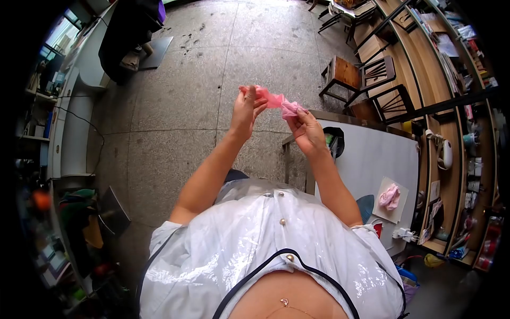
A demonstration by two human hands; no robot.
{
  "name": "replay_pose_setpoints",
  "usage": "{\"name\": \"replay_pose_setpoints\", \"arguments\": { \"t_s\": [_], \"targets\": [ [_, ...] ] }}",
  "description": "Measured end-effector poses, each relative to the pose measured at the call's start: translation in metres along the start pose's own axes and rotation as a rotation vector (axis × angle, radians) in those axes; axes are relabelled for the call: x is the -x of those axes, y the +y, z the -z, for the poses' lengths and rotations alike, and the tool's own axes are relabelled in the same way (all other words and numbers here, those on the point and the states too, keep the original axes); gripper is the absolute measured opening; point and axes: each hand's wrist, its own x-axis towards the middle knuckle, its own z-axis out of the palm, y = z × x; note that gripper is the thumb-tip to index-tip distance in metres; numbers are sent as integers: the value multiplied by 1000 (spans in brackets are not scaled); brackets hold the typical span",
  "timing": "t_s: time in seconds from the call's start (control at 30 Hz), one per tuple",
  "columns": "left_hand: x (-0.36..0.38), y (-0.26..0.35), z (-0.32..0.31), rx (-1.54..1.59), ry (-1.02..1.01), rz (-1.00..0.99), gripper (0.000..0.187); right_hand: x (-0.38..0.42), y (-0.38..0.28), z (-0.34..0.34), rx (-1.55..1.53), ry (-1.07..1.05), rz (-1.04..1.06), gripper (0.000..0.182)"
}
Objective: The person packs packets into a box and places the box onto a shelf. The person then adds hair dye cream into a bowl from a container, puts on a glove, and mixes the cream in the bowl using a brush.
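A strip of thin pink material (274, 100) stretches between my two hands, out in front of my chest and above the floor. My left hand (246, 112) holds its left end, the thumb pointing up and the fingers bent around it. At the other end the material is bunched and paler, pinched between the thumb and fingers of my right hand (307, 127). Another crumpled light pink piece (389, 197) lies on a cream sheet (397, 210) on the table at the right.
The grey-white table (372, 154) stands at my right, with a dark round container (333, 139) at its near left corner and a white plug (405, 234). Beyond are wooden chairs (342, 73) and full shelves. A long white counter (74, 122) runs along the left.
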Motion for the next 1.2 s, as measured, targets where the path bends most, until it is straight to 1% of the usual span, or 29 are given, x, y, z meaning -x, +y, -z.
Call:
{"name": "replay_pose_setpoints", "arguments": {
  "t_s": [0.03,0.07,0.13,0.17,0.27,0.33,0.4,0.43,0.47,0.5,0.53,0.57,0.6,0.63,0.67,0.73,0.77,0.8,0.83,0.87,0.9,0.93,0.97,1.0,1.03,1.07,1.1,1.13,1.2],
  "targets": [
    [3,-12,8,-173,14,-35,50,-1,1,1,-34,8,-7,16],
    [18,-15,3,-172,16,-36,50,-2,3,3,-68,14,-14,14],
    [50,-28,-11,-715,-117,-313,40,-7,13,8,-110,38,-34,13],
    [52,-33,-14,-715,-116,-308,40,-9,18,10,-151,64,-53,13],
    [49,-47,-11,-867,-92,-303,27,-1,29,7,-148,40,-45,13],
    [40,-48,-2,-1035,-115,-488,18,5,32,4,-90,-5,-55,14],
    [43,-48,-1,-1028,-142,-560,15,5,32,2,-101,108,-71,19],
    [48,-47,-1,-1023,-171,-628,12,4,27,2,-101,107,-70,19],
    [55,-49,-2,-1023,-172,-628,12,2,16,2,-195,89,-161,25],
    [64,-53,-4,-926,-248,-447,10,0,6,3,-289,70,-252,31],
    [70,-56,-7,-824,-320,-267,10,-17,17,34,-290,72,-251,31],
    [72,-62,-7,-649,-280,-132,9,-44,44,87,-394,-310,-188,35],
    [69,-61,-7,-648,-285,-132,9,-27,37,64,-211,-256,-158,32],
    [65,-57,-8,-521,-244,-134,9,-8,28,37,-25,-200,-140,28],
    [63,-54,-9,-393,-201,-135,8,5,30,18,-23,-198,-134,28],
    [68,-50,-14,-385,-184,-162,8,15,33,2,401,-166,-213,19],
    [74,-47,-16,-442,-170,-197,8,7,41,13,555,-359,-74,20],
    [80,-44,-18,-502,-158,-230,7,3,38,18,553,-358,-71,20],
    [85,-43,-17,-596,-207,-304,7,4,27,12,737,-449,-51,20],
    [87,-38,-20,-598,-214,-300,7,10,16,2,921,-536,-31,21],
    [89,-32,-24,-629,-208,-301,8,26,4,-28,521,-407,-254,24],
    [89,-30,-27,-658,-199,-305,9,16,14,-8,522,-405,-252,24],
    [88,-30,-28,-655,-201,-308,9,-5,32,24,659,-229,-99,26],
    [86,-30,-28,-720,-246,-414,9,-16,40,42,787,-50,55,27],
    [85,-31,-27,-783,-291,-518,9,-9,32,32,788,-49,57,27],
    [85,-32,-27,-782,-291,-522,9,5,15,8,1045,-97,59,24],
    [85,-33,-26,-784,-329,-422,9,11,5,-6,1302,-147,61,20],
    [86,-36,-25,-786,-367,-318,9,8,4,-2,1302,-149,62,20],
    [88,-43,-19,-783,-347,-332,9,1,6,7,690,-420,-346,15]
  ]
}}
